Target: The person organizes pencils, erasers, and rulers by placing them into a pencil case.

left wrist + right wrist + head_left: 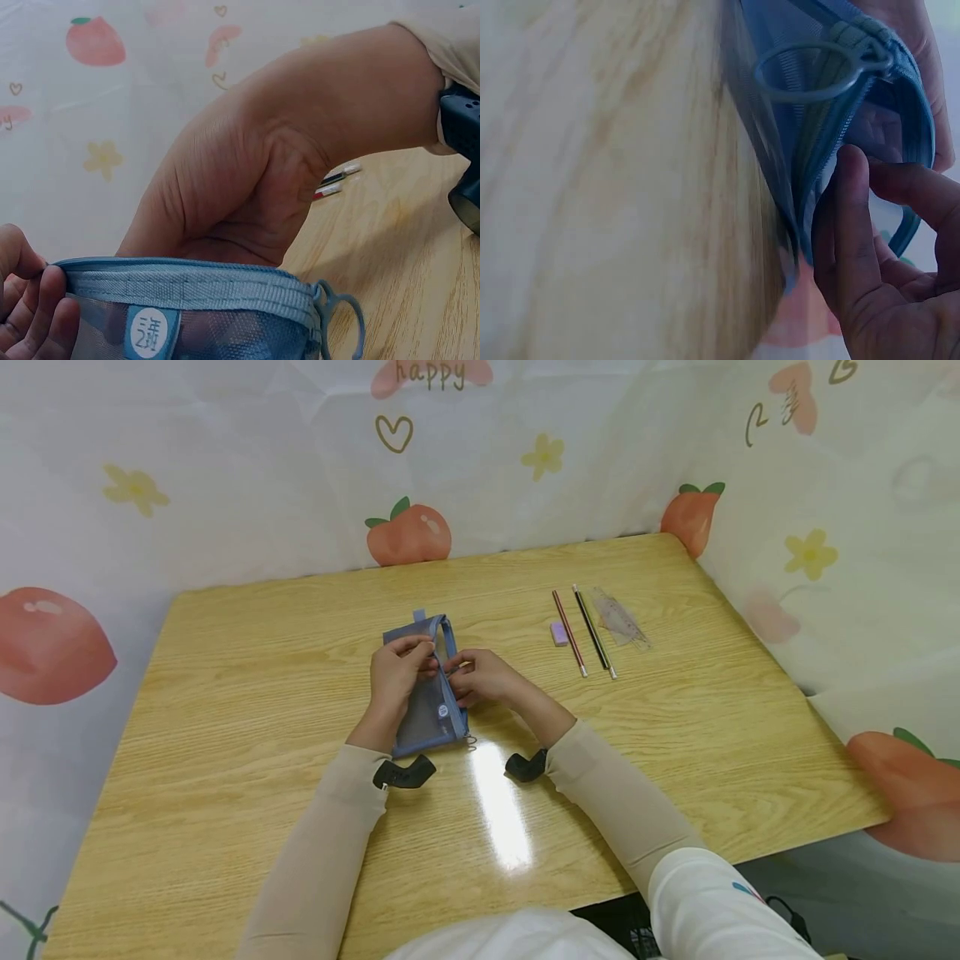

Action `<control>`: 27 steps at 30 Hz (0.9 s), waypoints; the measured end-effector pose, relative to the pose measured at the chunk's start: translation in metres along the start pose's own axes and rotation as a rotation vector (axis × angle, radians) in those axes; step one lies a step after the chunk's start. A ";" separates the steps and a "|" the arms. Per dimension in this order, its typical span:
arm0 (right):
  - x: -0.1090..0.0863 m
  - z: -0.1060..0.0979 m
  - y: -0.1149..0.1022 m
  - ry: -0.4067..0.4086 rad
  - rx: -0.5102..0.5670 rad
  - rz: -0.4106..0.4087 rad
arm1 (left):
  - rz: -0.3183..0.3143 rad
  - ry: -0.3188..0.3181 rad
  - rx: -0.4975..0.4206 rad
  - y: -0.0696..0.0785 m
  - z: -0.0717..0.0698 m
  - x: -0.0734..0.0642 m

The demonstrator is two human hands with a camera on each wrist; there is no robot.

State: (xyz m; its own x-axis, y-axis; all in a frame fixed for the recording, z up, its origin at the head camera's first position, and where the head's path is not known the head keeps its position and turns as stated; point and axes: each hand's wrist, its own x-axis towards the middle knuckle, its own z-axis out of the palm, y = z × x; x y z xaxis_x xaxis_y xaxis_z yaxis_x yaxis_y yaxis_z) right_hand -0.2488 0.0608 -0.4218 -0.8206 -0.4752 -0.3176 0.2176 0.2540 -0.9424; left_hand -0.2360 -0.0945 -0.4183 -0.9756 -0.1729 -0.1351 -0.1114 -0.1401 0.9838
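A blue mesh zip pouch (422, 718) lies on the table in front of me, its zipped side parted. My left hand (395, 678) pinches the pouch's upper edge between thumb and fingers. From the right, my right hand (487, 677) reaches to the mouth, its bent, spread fingers (855, 225) between the two zipper edges. Nothing shows in its fingers. In the left wrist view this hand dips behind the zipper edge, which hides its fingertips. A round white label (150, 334) marks the mesh, and a ring-shaped zipper pull (802, 97) hangs at the near end.
To the right on the wooden table (262, 693) lie a purple eraser (558, 634), a red pencil (570, 633), dark pencils (591, 627) and clear plastic rulers (618, 618). Patterned white sheeting (300, 485) rises behind the table's back edge and along its right side.
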 end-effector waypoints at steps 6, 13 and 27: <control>-0.005 -0.010 -0.005 -0.008 0.022 -0.025 | 0.003 -0.001 -0.013 0.002 0.000 -0.001; -0.018 -0.048 -0.015 0.169 -0.050 -0.074 | -0.002 -0.004 -0.012 0.002 0.000 -0.002; -0.025 -0.159 -0.036 0.546 -0.588 0.032 | 0.002 -0.009 -0.022 0.005 0.000 -0.005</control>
State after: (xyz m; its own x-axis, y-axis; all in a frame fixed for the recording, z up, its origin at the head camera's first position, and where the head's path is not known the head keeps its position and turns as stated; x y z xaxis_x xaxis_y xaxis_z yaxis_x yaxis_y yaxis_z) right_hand -0.3202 0.1979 -0.3634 -0.9944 -0.0191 -0.1041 0.0566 0.7351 -0.6756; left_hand -0.2317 -0.0947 -0.4132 -0.9774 -0.1648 -0.1325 -0.1058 -0.1611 0.9813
